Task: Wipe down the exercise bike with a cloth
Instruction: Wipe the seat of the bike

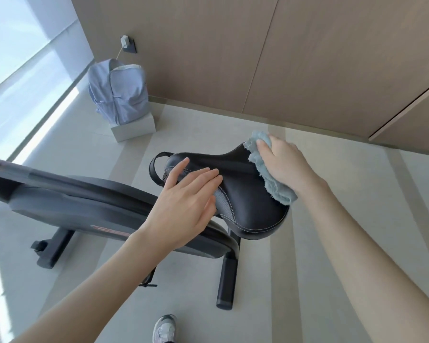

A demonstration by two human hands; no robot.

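The exercise bike [89, 204] stands on the floor, dark grey and black, with its black saddle [248, 194] in the middle of the view. My left hand [183, 199] lies flat on the saddle's left side, fingers straight. My right hand [282, 162] presses a light blue fluffy cloth [263, 169] against the saddle's right edge, fingers bent over it. The cloth hangs down along the saddle's side from the narrow nose to the wide rear.
A light blue backpack [119, 92] sits on a white box [134, 129] by the wood-panelled wall. The bike's black floor bars [227, 283] stick out below the saddle. My shoe [165, 328] is at the bottom edge. A bright window runs along the left.
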